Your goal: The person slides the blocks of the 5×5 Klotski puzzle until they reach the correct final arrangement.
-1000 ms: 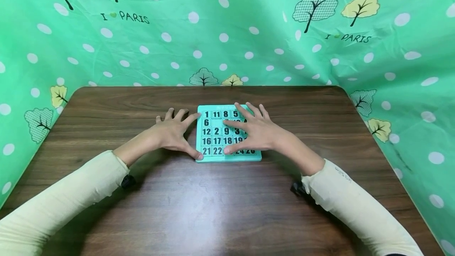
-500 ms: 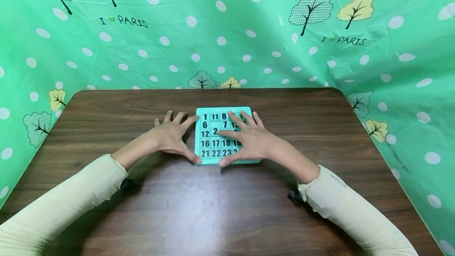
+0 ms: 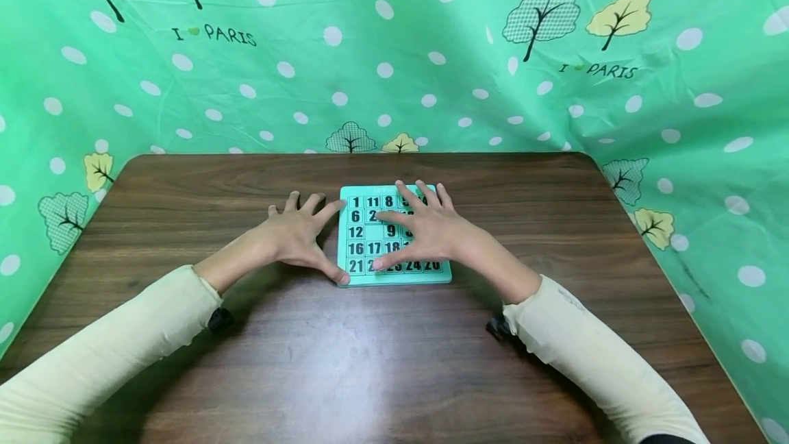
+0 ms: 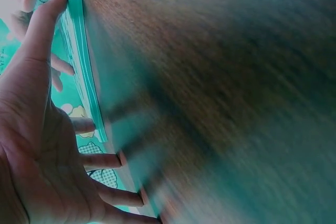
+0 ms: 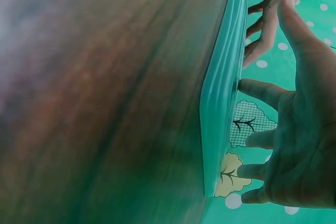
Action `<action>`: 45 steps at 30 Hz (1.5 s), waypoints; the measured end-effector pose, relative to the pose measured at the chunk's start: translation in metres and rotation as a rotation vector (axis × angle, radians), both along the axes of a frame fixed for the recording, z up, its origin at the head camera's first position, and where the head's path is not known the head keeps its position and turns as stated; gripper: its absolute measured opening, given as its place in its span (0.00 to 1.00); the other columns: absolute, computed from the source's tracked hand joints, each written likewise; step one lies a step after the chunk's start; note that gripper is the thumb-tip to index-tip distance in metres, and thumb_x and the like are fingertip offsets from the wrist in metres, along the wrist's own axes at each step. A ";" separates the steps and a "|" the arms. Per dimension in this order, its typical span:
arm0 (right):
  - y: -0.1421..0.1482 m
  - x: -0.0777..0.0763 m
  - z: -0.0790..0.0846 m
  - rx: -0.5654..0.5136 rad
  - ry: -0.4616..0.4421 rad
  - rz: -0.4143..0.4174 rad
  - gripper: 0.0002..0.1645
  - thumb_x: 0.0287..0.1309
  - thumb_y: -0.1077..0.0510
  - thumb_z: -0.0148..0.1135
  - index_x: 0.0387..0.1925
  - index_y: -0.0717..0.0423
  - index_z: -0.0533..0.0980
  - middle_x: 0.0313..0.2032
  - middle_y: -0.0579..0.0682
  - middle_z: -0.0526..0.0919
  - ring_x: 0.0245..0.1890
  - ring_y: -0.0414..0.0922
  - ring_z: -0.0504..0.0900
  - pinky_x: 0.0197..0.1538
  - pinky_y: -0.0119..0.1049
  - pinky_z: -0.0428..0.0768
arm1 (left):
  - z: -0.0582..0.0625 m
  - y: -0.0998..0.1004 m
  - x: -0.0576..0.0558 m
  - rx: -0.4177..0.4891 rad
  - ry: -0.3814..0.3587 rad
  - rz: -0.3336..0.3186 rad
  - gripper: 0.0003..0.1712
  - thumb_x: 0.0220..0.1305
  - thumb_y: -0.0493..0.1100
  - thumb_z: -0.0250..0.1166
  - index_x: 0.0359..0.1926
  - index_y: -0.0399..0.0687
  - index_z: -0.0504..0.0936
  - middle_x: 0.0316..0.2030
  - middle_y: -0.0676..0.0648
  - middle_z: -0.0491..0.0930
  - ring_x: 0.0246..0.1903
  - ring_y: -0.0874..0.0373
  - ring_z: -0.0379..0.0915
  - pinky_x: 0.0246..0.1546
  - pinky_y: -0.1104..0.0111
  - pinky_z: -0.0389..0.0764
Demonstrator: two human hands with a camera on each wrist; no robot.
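Note:
A turquoise sliding number puzzle (image 3: 355,249) lies flat on the table. Its empty slot is in the third row, second column, just below the tile marked 2 (image 3: 370,216). My left hand (image 3: 296,233) spans the puzzle's left side, index fingertip at the far corner and thumb on the near corner, fingers spread. Over the right half hovers my right hand (image 3: 434,231), its index fingertip on the 2 tile. In the right wrist view that index finger (image 5: 260,92) meets the board's face, while the thumb (image 5: 294,22) is raised off it. Several right-hand tiles are hidden beneath this hand.
The brown wood-grain table (image 3: 345,362) extends around the puzzle on every side. A green dotted curtain (image 3: 394,46) with printed trees hangs behind and beside it. Pale sleeves (image 3: 135,321) cover both forearms, with a dark device (image 3: 220,319) under the left wrist.
The 2 tile has slid from the third row up into the second, so the empty slot is now below it. My right hand went toward me, then away with the tile. The left hand stayed at the puzzle.

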State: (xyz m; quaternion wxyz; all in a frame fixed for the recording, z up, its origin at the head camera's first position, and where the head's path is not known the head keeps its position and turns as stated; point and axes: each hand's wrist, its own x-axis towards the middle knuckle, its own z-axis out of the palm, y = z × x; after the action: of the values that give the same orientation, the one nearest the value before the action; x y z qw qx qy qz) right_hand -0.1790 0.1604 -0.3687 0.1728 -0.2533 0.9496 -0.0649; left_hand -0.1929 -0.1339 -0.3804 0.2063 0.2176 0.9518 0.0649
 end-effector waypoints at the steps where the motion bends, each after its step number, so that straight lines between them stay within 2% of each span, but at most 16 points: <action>1: 0.000 0.000 0.001 -0.004 -0.002 0.000 0.63 0.58 0.08 0.63 0.89 0.24 0.62 0.94 0.54 0.33 0.93 0.67 0.32 0.89 0.75 0.30 | 0.000 0.000 0.000 0.002 0.000 0.000 0.89 0.39 0.93 0.77 0.94 0.68 0.44 0.91 0.33 0.48 0.85 0.11 0.39 0.73 0.12 0.55; 9: 0.019 0.017 0.011 -0.048 -0.013 0.004 0.57 0.56 0.14 0.73 0.81 0.33 0.77 0.94 0.57 0.40 0.93 0.70 0.33 0.88 0.78 0.32 | -0.002 0.000 0.000 0.031 -0.004 -0.002 0.89 0.38 0.92 0.77 0.94 0.69 0.44 0.91 0.33 0.47 0.85 0.11 0.37 0.72 0.10 0.53; 13: 0.022 0.022 0.012 -0.050 -0.015 0.023 0.57 0.55 0.15 0.75 0.81 0.31 0.76 0.94 0.59 0.41 0.93 0.71 0.35 0.88 0.79 0.34 | -0.002 -0.001 -0.001 0.029 0.000 -0.001 0.88 0.39 0.92 0.78 0.94 0.69 0.45 0.91 0.33 0.48 0.85 0.10 0.37 0.72 0.10 0.52; 21: 0.009 0.013 0.006 -0.061 -0.034 0.066 0.60 0.55 0.15 0.74 0.85 0.26 0.70 0.94 0.59 0.40 0.92 0.72 0.37 0.88 0.79 0.35 | -0.001 -0.001 -0.003 0.023 -0.011 0.006 0.88 0.39 0.91 0.78 0.94 0.69 0.44 0.91 0.34 0.47 0.86 0.11 0.36 0.73 0.10 0.52; 30: 0.008 -0.030 0.004 -0.056 -0.032 -0.050 0.68 0.57 0.12 0.69 0.91 0.30 0.58 0.94 0.59 0.33 0.92 0.71 0.33 0.89 0.76 0.32 | 0.000 -0.002 -0.001 0.014 -0.007 0.000 0.88 0.39 0.92 0.78 0.94 0.69 0.44 0.91 0.34 0.47 0.86 0.11 0.37 0.72 0.10 0.53; 33: 0.006 -0.038 0.002 -0.039 -0.050 -0.065 0.70 0.58 0.12 0.69 0.92 0.32 0.56 0.94 0.59 0.32 0.93 0.70 0.32 0.89 0.75 0.32 | -0.001 -0.002 -0.002 0.010 -0.008 0.003 0.89 0.39 0.92 0.77 0.93 0.70 0.43 0.91 0.34 0.46 0.86 0.11 0.37 0.72 0.10 0.53; 36: 0.006 -0.038 0.000 -0.020 -0.052 -0.061 0.70 0.57 0.11 0.68 0.91 0.32 0.58 0.94 0.58 0.33 0.93 0.69 0.33 0.89 0.75 0.32 | -0.001 -0.002 -0.002 0.007 -0.012 0.003 0.89 0.39 0.92 0.77 0.94 0.71 0.43 0.91 0.34 0.46 0.86 0.12 0.36 0.73 0.10 0.52; 41: 0.007 -0.025 0.001 -0.016 -0.040 -0.039 0.68 0.55 0.12 0.71 0.89 0.33 0.63 0.94 0.57 0.35 0.93 0.70 0.34 0.89 0.75 0.33 | -0.001 -0.001 -0.003 -0.005 -0.015 0.003 0.89 0.39 0.93 0.77 0.93 0.70 0.43 0.91 0.34 0.46 0.86 0.11 0.36 0.72 0.10 0.52; 45: 0.007 -0.018 0.002 -0.026 -0.044 -0.029 0.68 0.55 0.12 0.72 0.89 0.35 0.64 0.94 0.57 0.35 0.93 0.70 0.33 0.89 0.76 0.33 | -0.001 -0.001 -0.003 -0.008 -0.020 0.004 0.89 0.39 0.93 0.77 0.94 0.69 0.43 0.91 0.34 0.46 0.86 0.11 0.36 0.72 0.10 0.52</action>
State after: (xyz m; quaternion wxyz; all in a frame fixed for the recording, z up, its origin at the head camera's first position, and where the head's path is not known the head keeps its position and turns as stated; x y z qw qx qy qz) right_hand -0.1968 0.1671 -0.3667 0.1895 -0.2403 0.9482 -0.0855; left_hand -0.1961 -0.1348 -0.3813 0.2165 0.2141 0.9504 0.0636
